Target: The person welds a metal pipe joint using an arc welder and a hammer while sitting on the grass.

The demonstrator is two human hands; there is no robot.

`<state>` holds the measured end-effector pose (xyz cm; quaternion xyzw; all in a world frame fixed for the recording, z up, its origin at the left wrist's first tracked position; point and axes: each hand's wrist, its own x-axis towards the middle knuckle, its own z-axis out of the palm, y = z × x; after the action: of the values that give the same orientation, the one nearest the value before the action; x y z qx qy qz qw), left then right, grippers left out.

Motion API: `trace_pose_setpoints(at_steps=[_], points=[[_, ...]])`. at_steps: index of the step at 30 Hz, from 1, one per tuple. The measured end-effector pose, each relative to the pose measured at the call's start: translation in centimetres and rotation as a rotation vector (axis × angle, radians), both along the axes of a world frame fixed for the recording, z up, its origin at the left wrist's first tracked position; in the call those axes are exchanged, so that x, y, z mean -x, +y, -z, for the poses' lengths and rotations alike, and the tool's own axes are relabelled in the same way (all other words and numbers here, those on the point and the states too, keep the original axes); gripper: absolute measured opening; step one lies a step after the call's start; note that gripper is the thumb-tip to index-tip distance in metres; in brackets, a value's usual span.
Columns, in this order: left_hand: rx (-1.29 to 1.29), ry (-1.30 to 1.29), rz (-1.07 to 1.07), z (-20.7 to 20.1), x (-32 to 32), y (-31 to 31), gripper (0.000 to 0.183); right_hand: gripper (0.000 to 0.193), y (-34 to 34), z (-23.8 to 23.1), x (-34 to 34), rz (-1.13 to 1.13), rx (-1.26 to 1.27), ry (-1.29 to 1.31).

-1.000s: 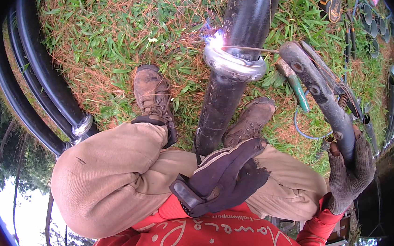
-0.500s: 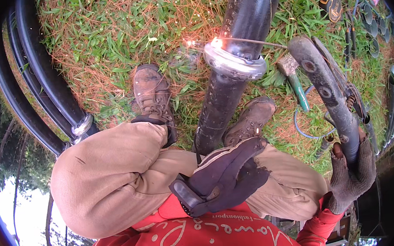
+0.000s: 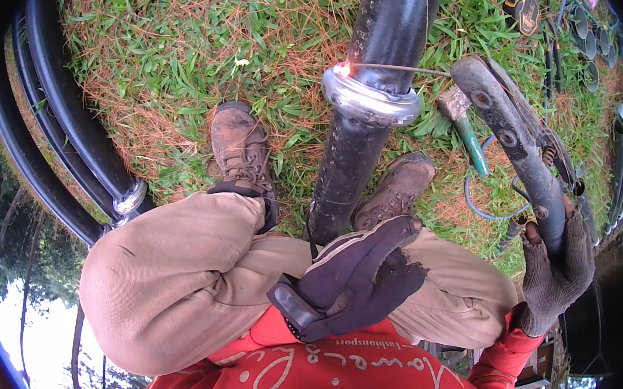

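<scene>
My right hand (image 3: 558, 277), in a grey knitted glove with bare fingertips, grips the handle of a worn welding electrode holder (image 3: 510, 133). A thin welding rod (image 3: 408, 69) is clamped in the holder's jaws. Its tip glows orange against the shiny metal collar (image 3: 374, 102) around a black pipe (image 3: 393, 21), which slants up between my boots. My left hand (image 3: 363, 275) wears a dark glove and rests across my lap near the pipe's lower end. Its fingers lie stretched out and hold nothing; some of them are hidden.
A hammer with a green handle (image 3: 472, 143) lies on the grass right of the collar, beside a thin blue hose loop (image 3: 475, 206). Black and yellow tool (image 3: 522, 13) lies farther off. Black pipes (image 3: 70, 104) run along the left; more pipes (image 3: 622, 167) are stacked at right.
The bright sparks and smoke at the rod's tip have died down to a small orange glow. The electrode holder has shifted slightly left; my left hand stays put.
</scene>
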<state>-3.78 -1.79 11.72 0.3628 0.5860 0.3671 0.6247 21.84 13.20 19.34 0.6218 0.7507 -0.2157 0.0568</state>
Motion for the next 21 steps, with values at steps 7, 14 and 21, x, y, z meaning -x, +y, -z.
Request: trace_pose_setpoints(at_steps=[7,14,21], points=[[0.013,0.001,0.103,-0.3,0.3,0.7,0.066,0.055,0.0,0.2,0.0,0.032,0.007,0.001],[-0.078,0.139,0.192,-0.4,0.7,-0.5,0.027,0.056,0.0,0.2,0.6,0.045,0.005,-0.012],[-0.017,0.098,0.185,-0.6,0.5,-0.2,0.035,0.056,0.0,0.2,0.3,0.003,0.021,-0.005]])
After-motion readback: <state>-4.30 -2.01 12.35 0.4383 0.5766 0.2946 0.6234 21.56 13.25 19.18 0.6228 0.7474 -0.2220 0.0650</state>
